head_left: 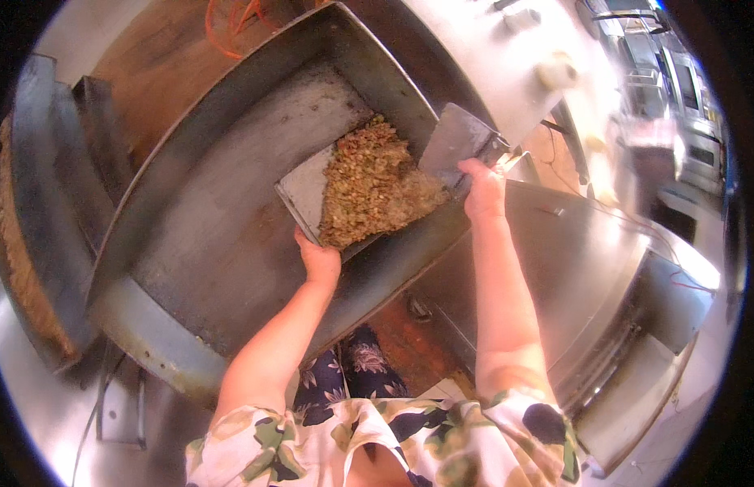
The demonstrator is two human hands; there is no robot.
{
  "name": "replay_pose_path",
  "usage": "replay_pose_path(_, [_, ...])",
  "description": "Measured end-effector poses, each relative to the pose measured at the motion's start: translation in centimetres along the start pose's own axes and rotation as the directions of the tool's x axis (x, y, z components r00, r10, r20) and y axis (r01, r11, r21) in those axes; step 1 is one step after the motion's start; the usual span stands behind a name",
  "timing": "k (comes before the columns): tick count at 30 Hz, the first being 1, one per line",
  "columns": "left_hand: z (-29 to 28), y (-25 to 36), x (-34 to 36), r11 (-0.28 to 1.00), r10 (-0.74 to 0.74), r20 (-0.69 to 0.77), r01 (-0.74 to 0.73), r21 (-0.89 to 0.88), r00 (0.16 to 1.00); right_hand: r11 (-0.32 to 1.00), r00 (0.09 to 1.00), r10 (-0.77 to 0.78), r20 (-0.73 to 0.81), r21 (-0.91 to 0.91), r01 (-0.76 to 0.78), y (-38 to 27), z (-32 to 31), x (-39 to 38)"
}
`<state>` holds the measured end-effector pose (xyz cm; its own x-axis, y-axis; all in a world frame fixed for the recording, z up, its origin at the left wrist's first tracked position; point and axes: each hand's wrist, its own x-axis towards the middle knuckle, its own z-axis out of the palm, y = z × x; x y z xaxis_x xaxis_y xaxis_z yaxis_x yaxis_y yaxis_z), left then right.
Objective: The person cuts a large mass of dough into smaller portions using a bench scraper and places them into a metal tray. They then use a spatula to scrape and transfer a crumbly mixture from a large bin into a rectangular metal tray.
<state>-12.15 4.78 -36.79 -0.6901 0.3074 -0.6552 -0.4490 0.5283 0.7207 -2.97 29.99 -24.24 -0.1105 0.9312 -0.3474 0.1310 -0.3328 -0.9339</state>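
Note:
A large metal trough (222, 195) with raised walls stretches across the middle in front of me. At its right part lies a heap of coarse, brown-green chopped mixture (377, 187), resting partly on a flat metal scoop (304, 191). My left hand (318, 258) grips the near edge of that scoop, fingers mostly hidden under it. Above the trough's right side, a flat grey metal scraper (454, 140) is tilted beside the heap. My right hand (486, 193) is closed around its edge, thumb on the upper face.
Metal channels (48, 195) stand at the left. To the right is a broad metal surface (547, 260). An orange cord (231, 28) lies on the brown floor beyond the trough. A blurred figure (645, 150) shows at the far right.

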Motion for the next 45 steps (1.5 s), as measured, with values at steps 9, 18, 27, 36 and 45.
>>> replay_pose_path(9, [1.2, -4.4, 2.7, 0.764, -0.376, 0.248, 0.45, -0.463, 0.893, 0.995, 0.998, 0.06, -0.012, 0.083, -0.059, -0.5, -0.4, 0.0])
replay_pose_path(18, [-8.2, -2.7, 5.2, 0.822, -0.302, 0.312, 0.412, -0.392, 0.901, 0.991, 0.991, -0.132, -0.018, 0.034, 0.133, 3.4, -3.0, 0.6])
replay_pose_path(27, [-12.3, 7.3, 1.1, 0.733, -0.249, 0.222, 0.334, -0.592, 0.943, 0.976, 0.992, 0.01, -0.128, 0.219, 0.019, -1.3, -0.6, -0.7])
replay_pose_path(36, [-16.3, 5.8, 3.4, 0.821, 0.011, 0.228, 0.122, -0.558, 0.974, 0.612, 0.962, 0.267, -0.05, 0.78, -0.129, 1.0, -2.7, 1.5])
replay_pose_path(45, [-13.9, 22.6, -10.1, 0.916, 0.066, 0.196, 0.018, -0.401, 0.978, 0.598, 0.966, 0.258, -0.016, 0.788, -0.147, -9.2, -9.5, -18.3])
